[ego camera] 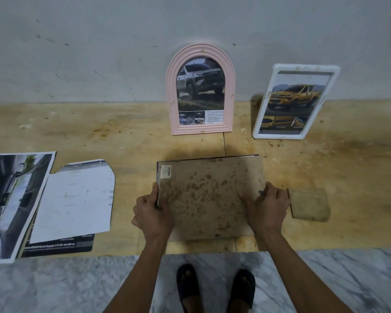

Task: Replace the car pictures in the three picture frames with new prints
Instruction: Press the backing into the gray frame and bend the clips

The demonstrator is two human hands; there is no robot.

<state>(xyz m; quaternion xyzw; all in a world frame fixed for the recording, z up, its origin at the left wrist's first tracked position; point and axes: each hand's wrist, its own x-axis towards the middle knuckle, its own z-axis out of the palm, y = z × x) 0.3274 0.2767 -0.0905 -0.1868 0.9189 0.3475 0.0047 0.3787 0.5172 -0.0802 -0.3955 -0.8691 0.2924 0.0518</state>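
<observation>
The third picture frame [209, 197] lies face down between the two hands, its stained brown backing board turned up, which I take to be so the back can be opened and the print changed. The left hand [152, 214] grips the frame's left edge, thumb over the rim and fingers curled under, apparently to steady it. The right hand [268, 207] rests on the right edge with its fingers curled at a small metal clip [261, 192], seemingly pinching or turning it; whether the clip is freed I cannot tell. Just beyond the right hand lies a small tan piece [309, 205] flat on the wooden surface [122, 132], possibly the frame's stand. Well to the left of the left hand lie loose prints: a cut sheet lying blank side up [75, 199] over a dark-edged one, and a larger car print [11, 204] beside them, kept within reach, probably as replacements or discards. Ahead of the hands, leaning on the wall [122, 53], stand the pink arched frame [200, 89] and, to its right, the white frame [296, 101], each showing a truck picture, set upright out of the way.
</observation>
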